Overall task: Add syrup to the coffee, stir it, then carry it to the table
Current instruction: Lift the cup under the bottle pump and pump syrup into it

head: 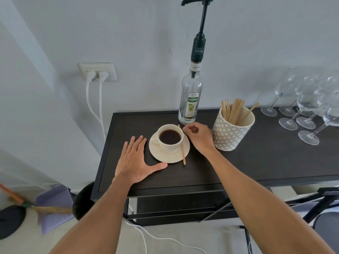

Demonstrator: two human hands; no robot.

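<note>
Black console table (256, 162): your workplace.
Syrup pump bottle (190, 99): behind the cup.
Your left hand (135, 162): flat, open.
Your right hand (199, 137): curled, grip unclear.
Coffee cup (170, 138) on saucer (165, 156): stirrer (182, 153) laid alongside, stirring apparently finished; carrying remains.

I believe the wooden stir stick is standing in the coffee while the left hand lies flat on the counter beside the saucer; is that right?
Not quite. In the head view the wooden stir stick is not in the coffee; it lies across the saucer to the right of the cup. The left hand does lie flat on the counter beside the saucer.
</note>
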